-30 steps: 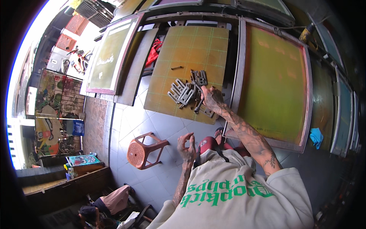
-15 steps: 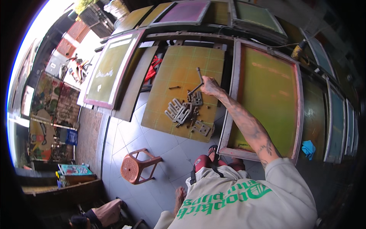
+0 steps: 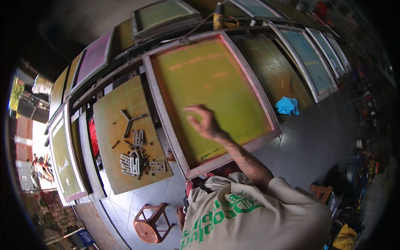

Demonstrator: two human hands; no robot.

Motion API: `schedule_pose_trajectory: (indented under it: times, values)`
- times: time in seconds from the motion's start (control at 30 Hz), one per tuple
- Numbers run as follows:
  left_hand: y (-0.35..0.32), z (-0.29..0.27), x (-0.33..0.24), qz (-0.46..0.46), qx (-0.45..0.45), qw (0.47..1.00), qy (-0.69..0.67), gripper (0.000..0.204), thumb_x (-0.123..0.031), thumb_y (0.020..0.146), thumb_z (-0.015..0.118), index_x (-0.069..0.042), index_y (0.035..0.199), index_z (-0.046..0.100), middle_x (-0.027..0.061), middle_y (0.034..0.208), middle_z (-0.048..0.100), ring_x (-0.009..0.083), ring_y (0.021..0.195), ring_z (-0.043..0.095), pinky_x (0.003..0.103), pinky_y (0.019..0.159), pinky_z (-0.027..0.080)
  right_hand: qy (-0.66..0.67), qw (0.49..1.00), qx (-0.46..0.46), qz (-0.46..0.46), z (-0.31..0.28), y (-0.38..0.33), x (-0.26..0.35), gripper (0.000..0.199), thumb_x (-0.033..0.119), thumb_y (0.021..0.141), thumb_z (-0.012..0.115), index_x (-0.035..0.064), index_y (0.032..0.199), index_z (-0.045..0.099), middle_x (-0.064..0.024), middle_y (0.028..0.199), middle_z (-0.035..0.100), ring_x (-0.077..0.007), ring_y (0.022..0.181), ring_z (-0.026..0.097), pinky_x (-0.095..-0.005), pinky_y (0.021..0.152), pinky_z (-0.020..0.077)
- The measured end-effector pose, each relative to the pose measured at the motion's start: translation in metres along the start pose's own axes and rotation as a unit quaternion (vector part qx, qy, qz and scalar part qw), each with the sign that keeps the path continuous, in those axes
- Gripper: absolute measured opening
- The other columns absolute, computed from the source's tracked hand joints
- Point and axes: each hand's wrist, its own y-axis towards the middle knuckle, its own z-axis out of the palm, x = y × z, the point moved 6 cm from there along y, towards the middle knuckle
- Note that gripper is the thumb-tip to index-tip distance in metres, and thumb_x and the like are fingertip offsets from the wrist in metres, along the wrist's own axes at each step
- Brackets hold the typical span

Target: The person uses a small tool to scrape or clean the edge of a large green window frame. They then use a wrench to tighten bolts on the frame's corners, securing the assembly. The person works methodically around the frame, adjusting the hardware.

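My right hand [image 3: 204,121] is over the yellow-green mesh of a screen-printing frame [image 3: 246,79], fingers curved and apart, holding nothing. Left of the frame, a three-way socket wrench [image 3: 128,121] lies on a yellowish board [image 3: 109,150] with a green grid. Close to the wrench are several slotted metal brackets [image 3: 132,163], one more bracket [image 3: 138,137], a flat plate with holes [image 3: 157,167] and scattered bolts [image 3: 116,144]. Part of my left hand [image 3: 180,216] shows low beside my shirt, its fingers too hidden to read.
A brown plastic stool [image 3: 152,227] stands on the tiled floor below the board. More framed screens run along both sides, including a blue one [image 3: 306,58]. A light-blue cloth [image 3: 287,106] lies at a board's edge, and a yellow-black heat-gun-like tool [image 3: 218,16] stands behind the frame.
The three-way wrench has left my right hand and rests on the board. My hand has moved right, over the screen frame, and the view has turned to the right.
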Motion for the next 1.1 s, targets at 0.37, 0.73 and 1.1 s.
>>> schedule_pose_trajectory:
  times: [0.37, 0.73, 1.1]
  values:
    - [-0.007, 0.108, -0.112, 0.086, 0.064, 0.970, 0.217, 0.061, -0.046, 0.095, 0.056, -0.011, 0.143, 0.046, 0.0147, 0.132, 0.061, 0.0307, 0.096, 0.067, 0.044, 0.072, 0.053, -0.238, 0.879, -0.291, 0.294, -0.435, -0.136, -0.247, 0.020, 0.020, 0.090, 0.067, 0.0050, 0.103, 0.071, -0.0122, 0.100, 0.073, -0.0266, 0.092, 0.071, -0.0344, 0.078, 0.0549]
    - [-0.088, 0.259, -0.031, 0.055, 0.185, 0.945, 0.263, 0.051, -0.042, 0.094, 0.060, -0.013, 0.134, 0.052, 0.0120, 0.122, 0.064, 0.0303, 0.093, 0.067, 0.043, 0.073, 0.053, -0.220, 0.758, -0.087, 0.608, -0.484, -0.088, -0.408, 0.038, 0.035, 0.088, 0.067, -0.0026, 0.094, 0.071, -0.0117, 0.080, 0.068, -0.0211, 0.065, 0.066, -0.0332, 0.051, 0.0548]
    - [-0.284, 0.435, -0.160, 0.207, 0.271, 0.769, 0.540, 0.030, -0.030, 0.093, 0.061, -0.010, 0.116, 0.063, 0.0142, 0.108, 0.068, 0.0334, 0.086, 0.068, 0.042, 0.075, 0.054, -0.526, 0.766, 0.144, 0.339, -0.507, -0.074, -0.433, 0.065, 0.045, 0.081, 0.066, -0.0127, 0.110, 0.058, -0.0288, 0.089, 0.070, -0.0451, 0.082, 0.070, -0.0456, 0.067, 0.0573]
